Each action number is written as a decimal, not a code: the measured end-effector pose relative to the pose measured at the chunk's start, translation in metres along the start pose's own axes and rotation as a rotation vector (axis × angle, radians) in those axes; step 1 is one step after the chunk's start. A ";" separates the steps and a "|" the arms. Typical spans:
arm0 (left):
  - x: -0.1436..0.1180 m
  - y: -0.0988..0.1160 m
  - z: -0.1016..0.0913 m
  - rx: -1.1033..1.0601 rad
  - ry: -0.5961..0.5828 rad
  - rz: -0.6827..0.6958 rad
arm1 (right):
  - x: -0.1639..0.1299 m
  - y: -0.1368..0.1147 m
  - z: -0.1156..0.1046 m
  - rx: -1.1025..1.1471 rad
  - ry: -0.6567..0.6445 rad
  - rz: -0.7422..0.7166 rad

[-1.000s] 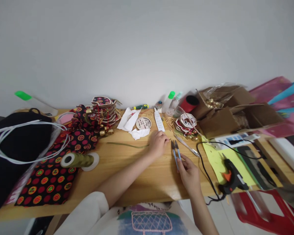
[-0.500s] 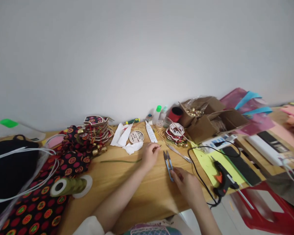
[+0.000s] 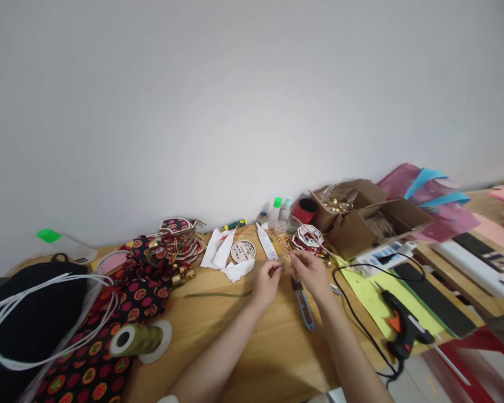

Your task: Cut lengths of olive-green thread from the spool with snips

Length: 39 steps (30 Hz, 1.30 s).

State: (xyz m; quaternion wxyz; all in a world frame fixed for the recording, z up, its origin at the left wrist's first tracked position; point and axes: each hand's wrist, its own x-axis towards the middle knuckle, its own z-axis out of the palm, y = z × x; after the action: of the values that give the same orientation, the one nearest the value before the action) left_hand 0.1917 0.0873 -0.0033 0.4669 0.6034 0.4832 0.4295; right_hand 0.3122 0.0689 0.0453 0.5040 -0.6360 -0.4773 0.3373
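Fingers of our left hand [image 3: 267, 281] and right hand [image 3: 312, 271] are pinching a thin green ribbon [image 3: 218, 294] in the middle of the frame, while the snips [image 3: 303, 303] are lying let go just below, so we are likely needing them next.

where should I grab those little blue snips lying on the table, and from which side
Take the thread snips by the blue handle loop at the near end, probably coming from above and your right. They lie flat on the wooden table, blades pointing away under your right hand, so the handle end is free.
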 end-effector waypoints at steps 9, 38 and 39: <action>0.000 0.001 -0.003 -0.020 0.007 -0.029 | -0.004 0.019 0.008 0.185 -0.162 0.082; 0.001 0.003 -0.001 -0.175 -0.042 -0.071 | 0.003 0.023 0.012 0.354 -0.059 0.122; 0.000 0.003 -0.001 -0.192 -0.048 -0.073 | 0.004 0.023 0.012 0.372 -0.057 0.136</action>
State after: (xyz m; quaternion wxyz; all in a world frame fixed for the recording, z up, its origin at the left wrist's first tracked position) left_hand 0.1911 0.0877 -0.0005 0.5494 0.5478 0.4503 0.4419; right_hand 0.3086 0.0753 0.0205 0.5752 -0.5528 -0.3769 0.4706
